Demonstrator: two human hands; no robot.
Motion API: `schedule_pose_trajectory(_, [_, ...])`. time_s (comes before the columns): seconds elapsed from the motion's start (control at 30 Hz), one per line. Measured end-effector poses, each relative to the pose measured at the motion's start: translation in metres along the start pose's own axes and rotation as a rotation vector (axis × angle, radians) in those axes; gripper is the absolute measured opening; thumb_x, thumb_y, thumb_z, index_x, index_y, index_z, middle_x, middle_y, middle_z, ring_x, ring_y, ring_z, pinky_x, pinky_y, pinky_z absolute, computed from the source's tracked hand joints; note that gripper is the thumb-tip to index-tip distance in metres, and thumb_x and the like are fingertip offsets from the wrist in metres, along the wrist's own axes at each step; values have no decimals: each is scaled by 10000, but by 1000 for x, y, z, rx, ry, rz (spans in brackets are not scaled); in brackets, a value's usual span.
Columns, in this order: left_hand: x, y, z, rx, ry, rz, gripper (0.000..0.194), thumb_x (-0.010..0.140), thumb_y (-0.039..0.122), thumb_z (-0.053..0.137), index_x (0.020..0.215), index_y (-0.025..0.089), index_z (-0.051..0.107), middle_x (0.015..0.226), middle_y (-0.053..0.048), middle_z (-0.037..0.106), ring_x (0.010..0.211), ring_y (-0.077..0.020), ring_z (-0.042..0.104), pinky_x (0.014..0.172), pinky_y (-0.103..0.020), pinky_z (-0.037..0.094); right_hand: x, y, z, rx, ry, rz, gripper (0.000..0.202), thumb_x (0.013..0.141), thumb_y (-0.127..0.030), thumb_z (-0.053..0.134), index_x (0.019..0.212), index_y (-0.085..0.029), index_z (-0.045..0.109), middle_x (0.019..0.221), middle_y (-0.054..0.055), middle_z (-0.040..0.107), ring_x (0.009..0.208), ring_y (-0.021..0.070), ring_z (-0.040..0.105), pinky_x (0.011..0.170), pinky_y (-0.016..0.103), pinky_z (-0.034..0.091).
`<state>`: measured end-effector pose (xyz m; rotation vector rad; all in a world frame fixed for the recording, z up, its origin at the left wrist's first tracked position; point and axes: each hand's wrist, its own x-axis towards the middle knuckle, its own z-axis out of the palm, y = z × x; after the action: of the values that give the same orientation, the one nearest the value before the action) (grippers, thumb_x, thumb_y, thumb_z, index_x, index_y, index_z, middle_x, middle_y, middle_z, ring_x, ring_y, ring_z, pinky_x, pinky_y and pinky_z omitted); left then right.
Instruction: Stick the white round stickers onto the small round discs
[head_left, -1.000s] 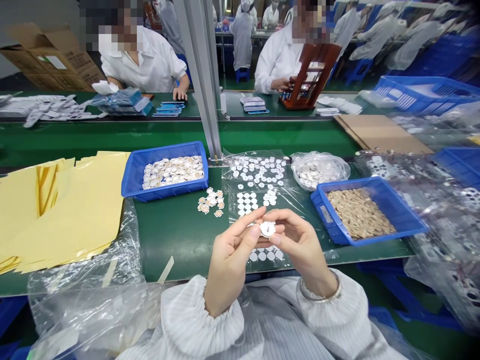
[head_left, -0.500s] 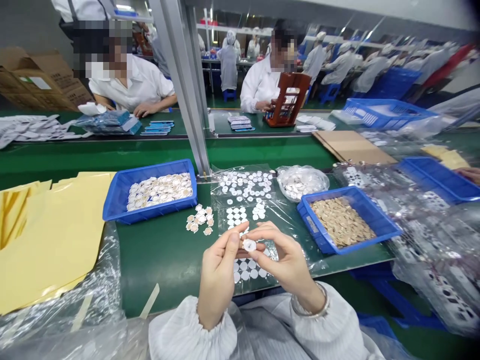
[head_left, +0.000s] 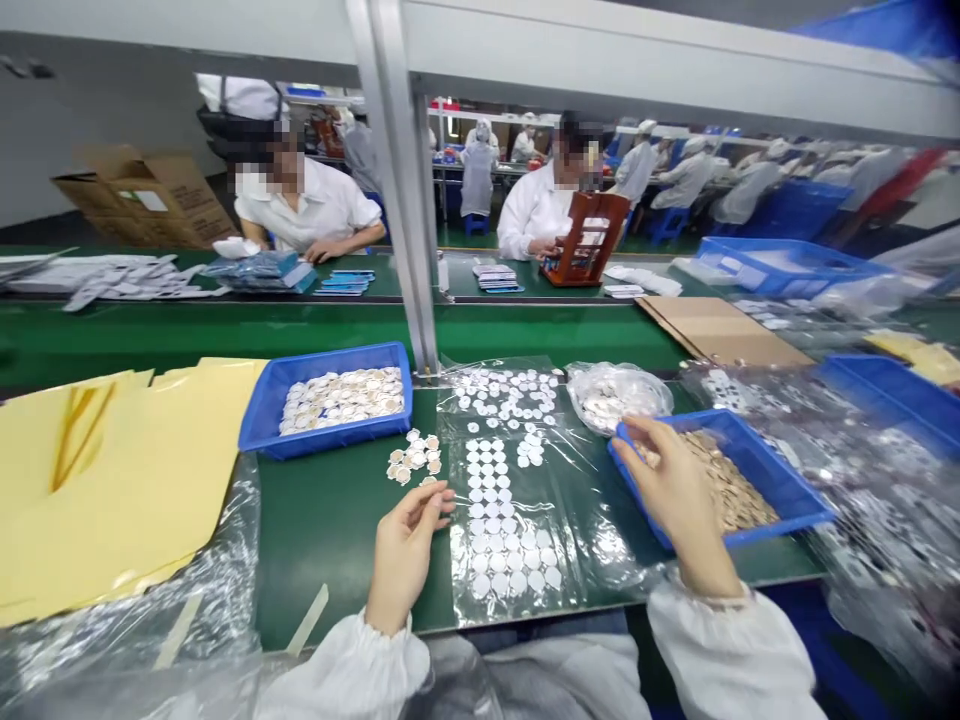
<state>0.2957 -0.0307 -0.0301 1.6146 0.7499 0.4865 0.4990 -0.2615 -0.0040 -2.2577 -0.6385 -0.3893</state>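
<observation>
My left hand (head_left: 411,540) is over the green table beside a small pile of discs (head_left: 414,457), its fingers curled together; whether they hold a disc cannot be made out. My right hand (head_left: 670,485) hangs over the near left corner of a blue bin (head_left: 796,527) of tan discs (head_left: 731,480), with thumb and forefinger apart and no object visible between them. Between the hands, white discs lie in rows (head_left: 491,495) on a clear plastic sheet (head_left: 592,500). Looser white discs (head_left: 510,392) are spread at the sheet's far end.
Another blue bin (head_left: 330,440) with white discs stands at the left, beside yellow sheets (head_left: 150,480). A plastic bag of discs (head_left: 619,395) lies behind my right hand. A metal post (head_left: 405,190) rises at the table's far edge. Two people sit across.
My hands have parted from the white disc they held together. The left has moved left and down to the small pile's near side; the right has swung right to the tan discs' bin.
</observation>
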Motion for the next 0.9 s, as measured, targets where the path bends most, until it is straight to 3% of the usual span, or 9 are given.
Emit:
schedule_pose_trajectory(0.13, [19, -34, -23, 169, 205, 32, 313, 818, 411, 528, 904, 156, 689, 875, -99, 712, 830, -234, 653, 711, -377, 551, -34, 4, 6, 54, -142, 54, 347, 875, -484, 518, 1070, -223, 637, 997, 82, 701, 899, 246, 662, 806, 366, 500])
schedule_pose_trajectory(0.3, [39, -47, -34, 406, 336, 121, 192, 811, 313, 529, 831, 207, 688, 854, -68, 655, 842, -235, 559, 808, -404, 473, -49, -3, 14, 110, -322, 59, 320, 862, -510, 532, 998, -256, 670, 1014, 45, 715, 887, 220, 673, 627, 261, 502])
schedule_pose_trajectory(0.43, [51, -50, -28, 541, 348, 172, 171, 783, 268, 570, 905, 198, 666, 900, -88, 599, 899, -268, 517, 835, -430, 449, -52, -13, 17, 151, -387, 52, 329, 879, -504, 512, 998, -241, 670, 1047, 52, 706, 873, 202, 672, 567, 229, 491])
schedule_pose_trajectory(0.73, [49, -50, -27, 659, 305, 226, 55, 788, 250, 528, 741, 232, 551, 846, -64, 581, 867, -262, 518, 816, -397, 440, -56, -14, 30, 215, -382, 57, 292, 875, -484, 525, 931, -241, 677, 986, 43, 714, 912, 203, 676, 771, 255, 523])
schedule_pose_trajectory(0.9, [48, -44, -32, 629, 277, 200, 144, 755, 308, 547, 633, 245, 502, 644, -22, 580, 677, -242, 564, 633, -335, 427, -52, -26, 44, 278, -370, -27, 226, 896, -410, 521, 895, -242, 671, 906, 30, 718, 852, 174, 685, 761, 223, 526])
